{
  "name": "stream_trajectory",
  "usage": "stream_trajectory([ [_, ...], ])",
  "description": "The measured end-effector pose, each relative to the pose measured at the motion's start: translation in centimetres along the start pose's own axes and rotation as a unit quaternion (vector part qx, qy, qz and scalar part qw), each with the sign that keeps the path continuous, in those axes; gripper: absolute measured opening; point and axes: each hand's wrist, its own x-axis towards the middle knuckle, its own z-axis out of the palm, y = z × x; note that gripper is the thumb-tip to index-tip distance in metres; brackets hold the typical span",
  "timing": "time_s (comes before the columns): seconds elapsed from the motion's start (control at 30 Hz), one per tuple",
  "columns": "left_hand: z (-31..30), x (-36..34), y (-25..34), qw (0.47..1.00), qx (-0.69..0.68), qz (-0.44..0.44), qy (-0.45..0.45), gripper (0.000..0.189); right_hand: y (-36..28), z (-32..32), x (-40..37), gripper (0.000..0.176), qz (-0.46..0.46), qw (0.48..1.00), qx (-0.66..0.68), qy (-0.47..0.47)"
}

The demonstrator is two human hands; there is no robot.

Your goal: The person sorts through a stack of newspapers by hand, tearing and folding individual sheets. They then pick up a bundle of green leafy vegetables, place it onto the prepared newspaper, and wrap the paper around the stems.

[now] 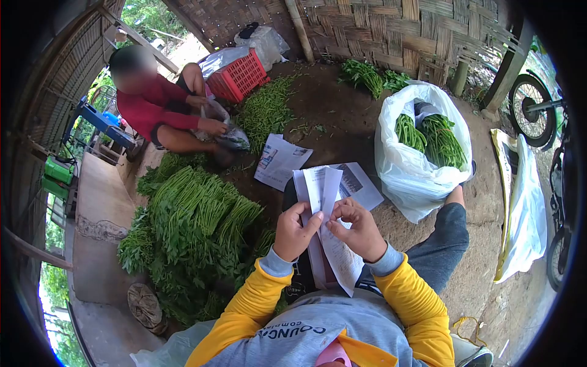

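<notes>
Several printed paper sheets point(324, 183) stand between my two hands above my lap, their upper ends fanned apart and one long strip hanging down. My left hand point(296, 229) is closed on the left edge of the sheets, thumb pressed on the front. On the right edge, my right hand point(357, 229) pinches the paper between thumb and fingers. More printed sheets lie on the ground just beyond, one at the left point(281, 160) and one behind my right hand point(359, 183).
A large heap of leafy green stems point(195, 214) lies at my left. At my right stands a white plastic bag point(397, 177) holding bundled greens point(441, 140). Across from me, a person point(153, 101) crouches handling a plastic bag beside a red crate point(239, 76). A motorcycle wheel point(531, 112) stands far right.
</notes>
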Motion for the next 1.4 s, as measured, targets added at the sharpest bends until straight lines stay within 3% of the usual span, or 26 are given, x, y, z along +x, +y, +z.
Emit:
stream_trajectory([
  [0.1, -0.7, -0.1, -0.5, 0.999, 0.012, -0.027, -0.025, 0.015, -0.4, -0.5, 0.0, 0.008, 0.014, 1.0, 0.009, -0.001],
  [0.27, -0.5, 0.0, -1.1, 0.997, -0.073, -0.017, 0.018, 0.012, -1.8, -1.4, 0.1, 0.01, 0.095, 0.992, 0.073, -0.026],
  [0.37, 0.0, 0.0, -0.8, 0.996, -0.08, -0.004, 0.037, 0.011, -1.8, -0.9, 0.3, 0.015, 0.075, 0.994, 0.085, 0.0],
  [0.57, -0.2, -0.5, -1.1, 1.0, -0.013, 0.003, 0.008, 0.013, -1.2, 0.0, 0.4, 0.021, 0.04, 0.995, -0.087, 0.0],
  [0.67, -0.5, -0.7, -1.2, 0.999, -0.051, -0.013, 0.015, 0.013, -0.1, -0.5, 0.5, 0.021, 0.065, 0.997, -0.026, -0.028],
  [0.77, -1.7, -0.9, -1.9, 0.994, -0.099, -0.029, 0.036, 0.014, -1.0, -1.6, 1.1, 0.018, 0.061, 0.995, 0.081, 0.002],
  [0.9, -5.1, -1.2, -3.3, 0.99, -0.109, -0.042, 0.077, 0.015, -3.1, -6.4, 2.0, 0.024, 0.061, 0.994, 0.078, 0.043],
  [1.03, -9.5, -2.3, -4.6, 0.97, -0.169, -0.094, 0.145, 0.018, -5.0, -13.9, 2.4, 0.032, 0.072, 0.991, -0.068, 0.095],
  [1.13, -12.6, -3.5, -6.2, 0.947, -0.226, -0.097, 0.208, 0.019, -5.0, -19.1, 2.6, 0.021, 0.026, 0.98, -0.099, 0.17],
  [1.23, -15.0, -4.7, -6.4, 0.929, -0.268, -0.097, 0.235, 0.017, -6.9, -21.9, 3.2, 0.013, 0.007, 0.945, -0.244, 0.219],
  [1.4, -19.2, -6.6, -6.2, 0.924, -0.225, -0.091, 0.297, 0.016, -8.0, -25.6, 6.2, 0.017, -0.083, 0.874, -0.373, 0.299],
])
